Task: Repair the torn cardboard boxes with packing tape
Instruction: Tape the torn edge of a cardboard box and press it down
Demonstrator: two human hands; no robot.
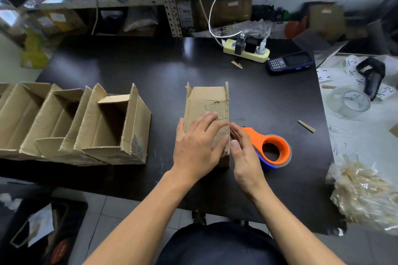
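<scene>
brown cardboard dominates the view: one small torn box (206,122) lies on its side in the middle of a black bench (133,66), its outer paper ripped away so the ribbed core shows. the left hand (197,146) lies flat on top of this box with fingers straight, pressing it down. the right hand (242,153) rests against the box's right edge, fingers relaxed, its grip holding nothing. just right of the box sits an orange tape dispenser (271,148), untouched. no tape is visible over the tear, so this repair seems barely begun. left of the box stands a row of open boxes (86,127); whether they are mended cannot be told. beyond the box are a power strip (246,51) and a handheld scanner (288,63), then cluttered metal shelving (170,0).
</scene>
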